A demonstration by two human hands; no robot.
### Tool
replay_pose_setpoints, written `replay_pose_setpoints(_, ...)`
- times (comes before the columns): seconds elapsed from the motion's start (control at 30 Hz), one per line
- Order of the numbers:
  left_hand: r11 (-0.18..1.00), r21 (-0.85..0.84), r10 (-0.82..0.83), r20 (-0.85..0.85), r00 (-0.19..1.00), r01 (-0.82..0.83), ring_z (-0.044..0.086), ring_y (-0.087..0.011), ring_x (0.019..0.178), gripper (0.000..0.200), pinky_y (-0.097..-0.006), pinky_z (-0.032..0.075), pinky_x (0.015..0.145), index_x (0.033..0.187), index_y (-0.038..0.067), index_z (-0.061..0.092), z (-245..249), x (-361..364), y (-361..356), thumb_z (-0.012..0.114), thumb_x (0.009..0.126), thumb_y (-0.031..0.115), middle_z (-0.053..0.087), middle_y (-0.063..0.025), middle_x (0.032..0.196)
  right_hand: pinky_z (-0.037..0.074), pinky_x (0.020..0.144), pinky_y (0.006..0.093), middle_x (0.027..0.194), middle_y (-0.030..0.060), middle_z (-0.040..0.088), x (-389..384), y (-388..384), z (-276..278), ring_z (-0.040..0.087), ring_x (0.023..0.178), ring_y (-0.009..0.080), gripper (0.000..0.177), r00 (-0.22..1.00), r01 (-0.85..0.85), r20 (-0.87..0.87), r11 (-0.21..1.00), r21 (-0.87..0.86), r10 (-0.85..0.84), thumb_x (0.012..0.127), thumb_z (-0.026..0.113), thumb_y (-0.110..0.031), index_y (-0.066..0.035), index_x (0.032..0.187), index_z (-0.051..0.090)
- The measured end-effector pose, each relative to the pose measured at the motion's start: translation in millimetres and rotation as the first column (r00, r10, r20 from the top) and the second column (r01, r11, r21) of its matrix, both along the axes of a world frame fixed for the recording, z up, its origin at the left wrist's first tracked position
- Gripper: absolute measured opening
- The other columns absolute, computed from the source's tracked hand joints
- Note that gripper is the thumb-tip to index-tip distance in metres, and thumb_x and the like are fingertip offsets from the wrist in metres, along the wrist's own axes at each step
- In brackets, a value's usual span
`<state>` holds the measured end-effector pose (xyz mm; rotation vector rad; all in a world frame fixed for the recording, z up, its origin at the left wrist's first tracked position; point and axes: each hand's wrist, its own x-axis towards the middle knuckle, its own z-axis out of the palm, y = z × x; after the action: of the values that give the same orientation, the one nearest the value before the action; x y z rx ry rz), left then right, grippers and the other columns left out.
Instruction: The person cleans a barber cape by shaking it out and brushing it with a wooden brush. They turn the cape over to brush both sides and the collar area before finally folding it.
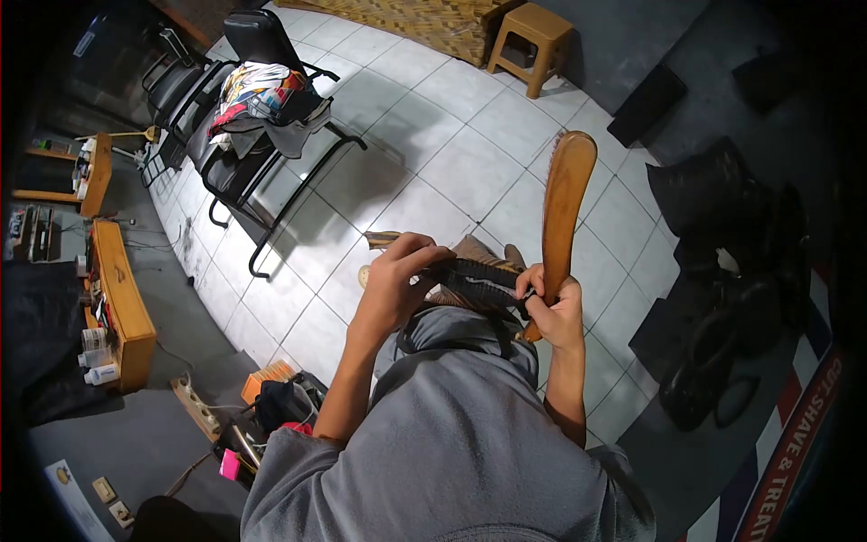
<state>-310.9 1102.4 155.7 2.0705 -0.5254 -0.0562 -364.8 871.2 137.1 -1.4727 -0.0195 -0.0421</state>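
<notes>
The left hand (400, 275) is curled with its fingers gripping one end of a black strip (483, 282), and the right hand (557, 312) pinches the other end while also closing round the lower part of a wooden brush (568, 203). The strip spans the gap between the hands, in front of the person's grey shirt (442, 425) and above the tiled floor (433, 135). The brush stands up out of the right fist, bristles along its left edge, its lower tip showing below the fist. What the strip is, I cannot tell. Toward the floor's left edge stands a black chair (237, 172), a colourful cloth (262, 90) heaped on it. A tan stool (535, 29) stands at the floor's far edge, just beside a woven panel (406, 20). On the left wall, white bottles (101, 372) stand at the near corner of a wooden shelf (125, 289). An orange basket (264, 381) sits near the floor's near left edge.
</notes>
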Motion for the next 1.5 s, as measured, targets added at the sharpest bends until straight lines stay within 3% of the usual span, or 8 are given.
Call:
replay_pose_setpoints(0.27, 0.945, -0.326, -0.037, -0.196, 0.98, -0.03, 0.059, -0.0156, 0.097, 0.046, -0.026, 0.049, 0.083, 0.11, 0.001, 0.059, 26, -6, -16, 0.066, 0.066, -0.012, 0.061, -0.008, 0.101, 0.04, 0.067, 0.0233, 0.076, 0.0044, 0.051, 2, 3, -5, 0.046, 0.07, 0.0102, 0.014, 0.915, 0.376, -0.083, 0.909, -0.18, -0.395, 0.071, 0.05, 0.008, -0.002, 0.078, 0.044)
replay_pose_setpoints(0.6, 0.756, -0.623, -0.19, -0.501, 0.845, -0.2, 0.055, -0.017, 0.107, 0.05, -0.0262, 0.048, 0.09, 0.123, -0.001, 0.044, 18, -19, -37, 0.06, 0.077, -0.012, 0.056, -0.0141, 0.115, 0.043, 0.073, 0.0234, 0.102, 0.0116, 0.058, 0, 29, 19, 0.053, 0.083, 0.0114, 0.019, 0.996, 0.042, 0.089, 0.958, -0.283, -0.017, 0.077, 0.071, -0.007, -0.001, 0.085, 0.055)
replay_pose_setpoints(0.9, 0.454, -0.818, -0.505, -0.563, 0.654, -0.354, 0.052, -0.0158, 0.114, 0.048, -0.0255, 0.045, 0.093, 0.132, 0.003, 0.033, 7, -27, -28, 0.049, 0.088, -0.003, 0.047, -0.0147, 0.132, 0.046, 0.074, 0.0283, 0.096, 0.0075, 0.058, 0, 50, 15, 0.057, 0.086, 0.0174, 0.026, 0.964, 0.248, 0.185, 0.894, -0.373, -0.19, 0.077, 0.074, -0.019, -0.003, 0.093, 0.061)
replay_pose_setpoints(1.03, 0.487, -0.739, -0.368, -0.658, 0.657, -0.466, 0.058, -0.0194, 0.105, 0.037, -0.0298, 0.048, 0.092, 0.125, -0.001, 0.041, 12, -31, -35, 0.052, 0.09, 0.003, 0.052, -0.017, 0.125, 0.043, 0.065, 0.0258, 0.087, 0.0059, 0.057, 3, 51, 3, 0.054, 0.074, 0.0147, 0.023, 0.941, 0.28, 0.291, 0.882, -0.378, -0.174, 0.083, 0.068, -0.019, 0.0, 0.091, 0.059)
replay_pose_setpoints(1.17, 0.537, -0.666, -0.171, -0.687, 0.706, -0.518, 0.061, -0.0163, 0.091, 0.017, -0.0279, 0.05, 0.086, 0.106, -0.002, 0.053, 7, -31, -28, 0.054, 0.092, 0.007, 0.061, -0.0133, 0.108, 0.042, 0.063, 0.0236, 0.078, 0.0026, 0.056, -2, 58, 12, 0.052, 0.069, 0.0103, 0.021, 0.972, 0.232, 0.054, 0.962, -0.144, -0.226, 0.088, 0.062, -0.018, 0.002, 0.093, 0.059)
replay_pose_setpoints(1.27, 0.691, -0.615, 0.078, -0.458, 0.885, -0.38, 0.061, -0.0155, 0.089, 0.014, -0.0266, 0.049, 0.082, 0.104, -0.002, 0.055, 2, -28, -23, 0.053, 0.092, 0.006, 0.063, -0.0115, 0.1, 0.045, 0.065, 0.0263, 0.076, 0.007, 0.061, -3, 52, 13, 0.055, 0.069, 0.0128, 0.024, 0.972, 0.21, -0.073, 0.964, -0.164, -0.224, 0.089, 0.059, -0.018, 0.004, 0.098, 0.059)
replay_pose_setpoints(1.4, 0.906, -0.123, 0.42, 0.127, 0.898, -0.406, 0.062, -0.0152, 0.086, 0.01, -0.0274, 0.049, 0.078, 0.098, -0.001, 0.056, 0, -17, -3, 0.051, 0.09, -0.002, 0.065, -0.0109, 0.094, 0.044, 0.064, 0.0242, 0.074, 0.0052, 0.059, 3, 48, 5, 0.053, 0.068, 0.01, 0.026, 0.975, 0.216, -0.011, 0.952, -0.216, -0.223, 0.089, 0.06, -0.02, 0.005, 0.098, 0.059)
replay_pose_setpoints(1.5, 0.868, -0.128, 0.484, 0.012, 0.875, -0.479, 0.06, -0.0116, 0.083, 0.011, -0.0242, 0.048, 0.072, 0.098, -0.002, 0.057, 5, -11, 3, 0.051, 0.089, -0.004, 0.064, -0.0099, 0.086, 0.044, 0.064, 0.0244, 0.074, 0.0055, 0.059, 5, 48, 8, 0.053, 0.068, 0.0101, 0.027, 0.963, 0.265, -0.007, 0.95, -0.165, -0.269, 0.089, 0.061, -0.021, 0.006, 0.096, 0.059)
